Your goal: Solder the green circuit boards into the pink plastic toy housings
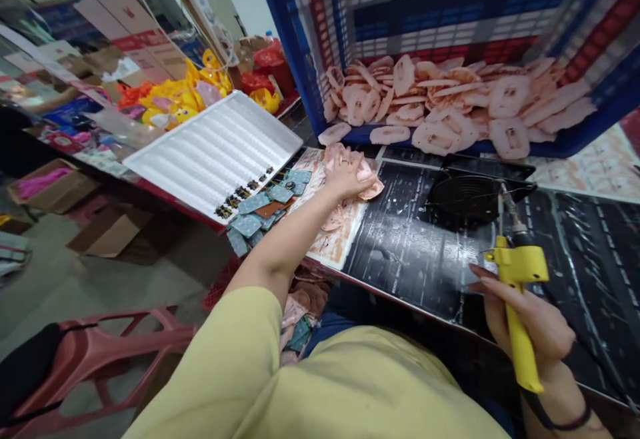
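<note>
Head view, left hand [347,174] on pink cutouts [373,189], right hand [537,322] gripping soldering iron [520,332]

No legible text showing: small white markings are running across the black work mat [415,246], and red print is fading on the cardboard carton [130,32] beyond it, unreadable.

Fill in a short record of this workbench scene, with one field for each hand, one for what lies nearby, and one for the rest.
left hand: on pink pieces
right hand: gripping yellow soldering iron
nearby: teal squares, black mat, black fan
rest: blue crate heaped with more pink pieces, white tray, pink plastic chair
</note>
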`<action>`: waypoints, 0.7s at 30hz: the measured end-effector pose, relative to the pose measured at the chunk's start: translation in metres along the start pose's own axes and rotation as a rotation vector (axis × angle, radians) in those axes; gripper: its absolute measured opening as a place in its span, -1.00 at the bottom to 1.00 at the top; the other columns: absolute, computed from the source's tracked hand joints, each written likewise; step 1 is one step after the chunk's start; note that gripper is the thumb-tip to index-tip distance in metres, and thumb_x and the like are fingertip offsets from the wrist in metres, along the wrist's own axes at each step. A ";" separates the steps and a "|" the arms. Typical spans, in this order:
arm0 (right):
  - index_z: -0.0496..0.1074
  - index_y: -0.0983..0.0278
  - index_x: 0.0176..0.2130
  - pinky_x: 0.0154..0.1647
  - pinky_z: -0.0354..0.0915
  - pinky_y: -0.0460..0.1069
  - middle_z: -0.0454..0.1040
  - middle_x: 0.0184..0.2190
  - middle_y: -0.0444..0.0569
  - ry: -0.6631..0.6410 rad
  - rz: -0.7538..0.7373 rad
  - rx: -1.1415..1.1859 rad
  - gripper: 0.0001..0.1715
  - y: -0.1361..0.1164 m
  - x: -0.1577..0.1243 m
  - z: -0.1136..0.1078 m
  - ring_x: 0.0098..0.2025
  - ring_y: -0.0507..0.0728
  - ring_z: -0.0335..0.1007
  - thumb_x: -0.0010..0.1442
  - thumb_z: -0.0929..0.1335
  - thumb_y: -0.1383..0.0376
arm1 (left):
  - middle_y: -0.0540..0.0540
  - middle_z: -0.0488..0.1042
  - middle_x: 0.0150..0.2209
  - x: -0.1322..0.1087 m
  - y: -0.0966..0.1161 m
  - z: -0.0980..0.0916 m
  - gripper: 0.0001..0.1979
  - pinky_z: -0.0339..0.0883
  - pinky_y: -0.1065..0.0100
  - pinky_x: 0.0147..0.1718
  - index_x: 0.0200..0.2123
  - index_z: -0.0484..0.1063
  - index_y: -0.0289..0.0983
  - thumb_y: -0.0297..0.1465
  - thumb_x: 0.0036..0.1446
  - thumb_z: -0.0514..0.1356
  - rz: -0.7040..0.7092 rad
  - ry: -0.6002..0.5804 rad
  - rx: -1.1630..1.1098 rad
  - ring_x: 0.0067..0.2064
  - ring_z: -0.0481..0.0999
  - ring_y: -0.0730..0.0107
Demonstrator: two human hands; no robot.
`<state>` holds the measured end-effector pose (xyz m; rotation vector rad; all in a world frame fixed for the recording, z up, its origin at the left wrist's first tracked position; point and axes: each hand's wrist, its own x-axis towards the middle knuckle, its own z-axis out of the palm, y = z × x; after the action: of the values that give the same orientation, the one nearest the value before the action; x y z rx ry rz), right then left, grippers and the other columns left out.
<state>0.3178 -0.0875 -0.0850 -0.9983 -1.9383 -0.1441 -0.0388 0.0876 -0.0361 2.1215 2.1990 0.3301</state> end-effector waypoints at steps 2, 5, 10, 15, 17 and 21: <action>0.36 0.12 0.20 -0.37 0.40 -0.15 0.61 -0.31 -0.16 0.018 -0.095 0.047 -0.28 -0.003 0.006 -0.002 -0.41 0.03 0.55 0.13 0.44 0.58 | -0.34 0.14 0.36 0.009 0.005 -0.004 -0.23 -0.10 -0.41 0.24 0.33 0.20 -0.21 0.07 0.16 0.15 0.056 -0.093 0.095 0.43 -0.12 -0.40; 0.38 0.18 0.17 -0.38 0.39 -0.12 0.61 -0.29 -0.12 0.032 -0.117 0.087 -0.33 -0.008 0.013 -0.005 -0.40 0.03 0.54 0.13 0.42 0.61 | -0.33 0.32 0.25 0.013 -0.005 -0.010 -0.35 -0.04 -0.18 0.32 0.25 0.31 -0.31 -0.01 0.24 0.09 0.201 -0.096 0.190 0.34 0.17 -0.21; 0.46 0.30 -0.04 -0.46 0.32 -0.13 0.60 -0.36 -0.11 0.071 -0.124 0.107 -0.59 -0.014 0.019 -0.006 -0.53 -0.05 0.43 0.15 0.42 0.60 | -0.31 0.35 0.24 0.003 -0.030 -0.011 -0.44 0.11 0.00 0.28 0.25 0.29 -0.36 -0.16 0.30 0.07 0.366 -0.002 0.237 0.28 0.25 -0.09; 0.45 0.31 -0.06 -0.41 0.39 -0.13 0.59 -0.33 -0.08 0.083 -0.143 0.183 -0.61 -0.015 0.020 -0.004 -0.47 -0.03 0.46 0.15 0.42 0.62 | -0.34 0.45 0.08 -0.004 -0.033 -0.006 -0.52 0.21 0.03 0.19 0.16 0.37 -0.40 -0.28 0.26 0.05 0.408 0.088 0.264 0.16 0.35 -0.02; 0.45 0.31 -0.05 -0.36 0.43 -0.13 0.60 -0.29 -0.04 0.108 -0.160 0.157 -0.61 -0.014 0.020 -0.003 -0.42 -0.01 0.50 0.16 0.42 0.60 | -0.33 0.45 0.05 -0.004 -0.030 -0.006 -0.51 0.24 0.02 0.15 0.17 0.37 -0.40 -0.27 0.26 0.05 0.400 0.093 0.270 0.11 0.37 -0.02; 0.43 0.25 0.02 -0.36 0.47 -0.13 0.60 -0.26 -0.05 0.132 -0.148 0.188 -0.55 -0.015 0.020 -0.004 -0.37 0.02 0.55 0.18 0.40 0.59 | -0.31 0.47 -0.03 -0.004 -0.026 -0.006 -0.52 0.29 0.03 0.07 0.19 0.39 -0.33 -0.26 0.30 0.03 0.479 0.045 0.275 0.00 0.41 0.02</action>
<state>0.3051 -0.0869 -0.0631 -0.7050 -1.8660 -0.1070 -0.0654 0.0822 -0.0358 2.8086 1.8157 0.0989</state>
